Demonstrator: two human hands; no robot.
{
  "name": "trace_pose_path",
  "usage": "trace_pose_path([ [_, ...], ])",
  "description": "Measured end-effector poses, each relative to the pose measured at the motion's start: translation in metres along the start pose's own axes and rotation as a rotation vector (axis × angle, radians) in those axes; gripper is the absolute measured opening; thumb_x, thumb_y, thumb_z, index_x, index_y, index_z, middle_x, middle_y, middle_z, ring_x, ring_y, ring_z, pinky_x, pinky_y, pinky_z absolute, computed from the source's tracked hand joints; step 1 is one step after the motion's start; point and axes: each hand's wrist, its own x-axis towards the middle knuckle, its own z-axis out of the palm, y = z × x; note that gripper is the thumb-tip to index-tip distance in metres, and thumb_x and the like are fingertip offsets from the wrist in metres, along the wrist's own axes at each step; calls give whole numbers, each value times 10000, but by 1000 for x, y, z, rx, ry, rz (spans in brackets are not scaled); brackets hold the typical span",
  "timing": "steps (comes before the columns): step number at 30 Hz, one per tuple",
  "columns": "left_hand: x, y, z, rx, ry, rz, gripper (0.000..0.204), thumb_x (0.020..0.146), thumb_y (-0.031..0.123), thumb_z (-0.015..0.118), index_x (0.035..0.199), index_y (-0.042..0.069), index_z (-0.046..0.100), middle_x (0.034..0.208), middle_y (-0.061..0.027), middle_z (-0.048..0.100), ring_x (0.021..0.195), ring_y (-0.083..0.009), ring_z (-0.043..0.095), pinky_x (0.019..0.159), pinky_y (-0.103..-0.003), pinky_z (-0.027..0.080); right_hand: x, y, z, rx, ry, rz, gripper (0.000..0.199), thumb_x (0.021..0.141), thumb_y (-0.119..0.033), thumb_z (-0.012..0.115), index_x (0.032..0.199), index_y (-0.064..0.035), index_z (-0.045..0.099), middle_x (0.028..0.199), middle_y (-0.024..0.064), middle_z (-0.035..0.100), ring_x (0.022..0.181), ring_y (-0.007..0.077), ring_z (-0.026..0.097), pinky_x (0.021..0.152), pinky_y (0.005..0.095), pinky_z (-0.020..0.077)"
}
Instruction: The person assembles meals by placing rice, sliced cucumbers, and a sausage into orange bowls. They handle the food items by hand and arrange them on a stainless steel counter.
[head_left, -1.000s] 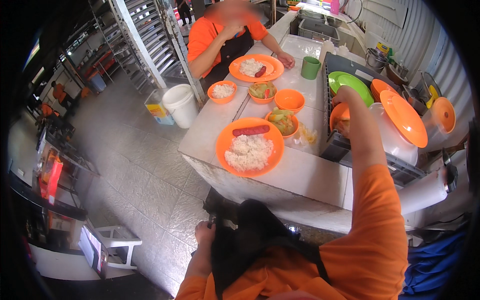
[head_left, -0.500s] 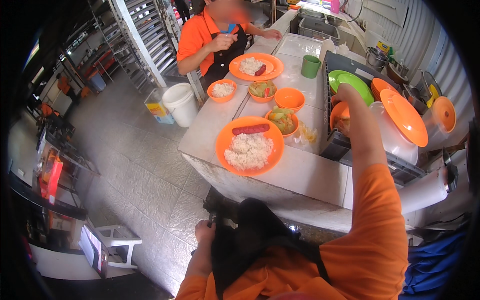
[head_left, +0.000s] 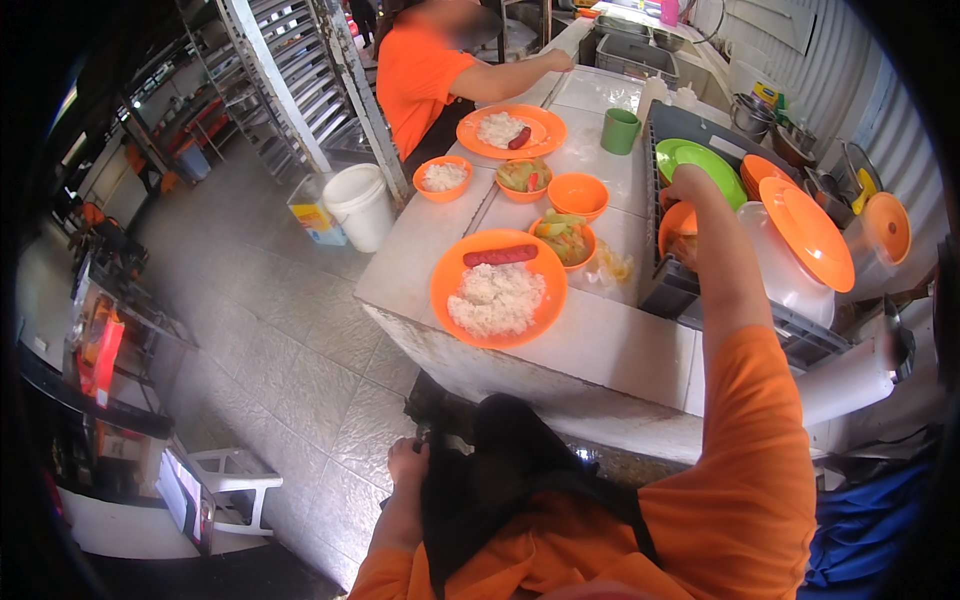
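Orange bowl (head_left: 678, 226) tilted in the dark dish rack (head_left: 668, 285) at right, right hand (head_left: 690, 185) reaching over its rim; grip hidden, cannot tell how closed. Left hand (head_left: 408, 462) down near the black apron (head_left: 500, 480), fingers curled against it. Left on the tabletop (head_left: 620, 345), orange plate of rice and sausage (head_left: 499, 287); farther off, a co-worker (head_left: 425, 70) in orange.

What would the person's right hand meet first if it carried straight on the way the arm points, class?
Probably the green plate standing in the dark dish rack: the right hand already reaches its lower edge, above an orange bowl. Depth is unclear, so contact is uncertain.
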Motion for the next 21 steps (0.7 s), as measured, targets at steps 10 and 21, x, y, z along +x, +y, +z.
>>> trace_pose_path([
  [10,4,4,2,29,-3,13,380,835,418,637,1109,158,674,1257,-103,597,1240,-302,489,1059,-417,382,40,33,27,142,8,136,306,782,-227,704,1046,-75,728,1032,178,697,970,357,658,865,404,507],
  [21,3,2,2,19,24,22,358,831,402,633,1071,141,680,1200,-103,612,1182,-309,518,1021,-422,412,18,18,7,2,99,147,224,824,-82,595,1001,-22,719,954,179,710,908,343,683,793,420,522],
])
